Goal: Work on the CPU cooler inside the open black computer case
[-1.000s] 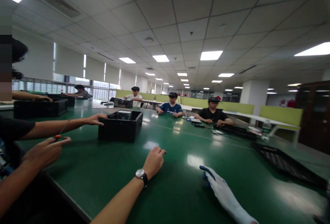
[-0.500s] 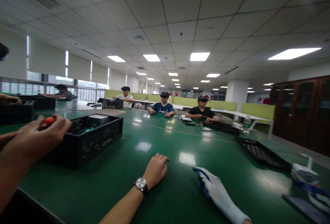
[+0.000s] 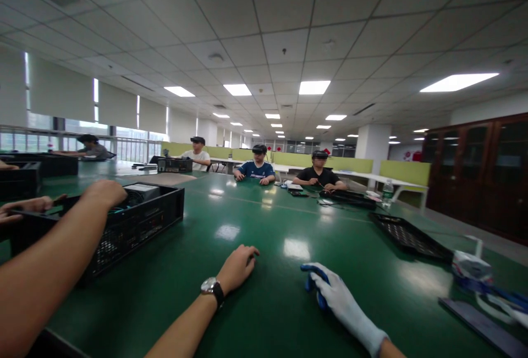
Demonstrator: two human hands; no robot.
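Note:
My left hand [image 3: 237,266], with a wristwatch [image 3: 211,287] on the wrist, rests on the green table [image 3: 264,220]. Its fingers are loosely curled under, knuckles up, and nothing is in them. My right hand [image 3: 334,295] wears a white glove with blue fingertips and lies palm down on the table about a hand's width to the right, fingers together and slightly bent. It holds nothing. A black open computer case [image 3: 140,226] stands to the left, nearest my left hand but well apart from it.
A co-worker's bare arm [image 3: 61,248] reaches across the case from the left. A black mesh tray [image 3: 404,237] lies at right, with a white-and-blue packet [image 3: 470,270] and a dark flat panel [image 3: 478,319] nearer me. Three people [image 3: 258,171] sit across the table.
The view has swung right and the case now sits further left. The co-worker's hand with an orange-tipped tool has moved onto the case. My two hands have stayed resting on the table.

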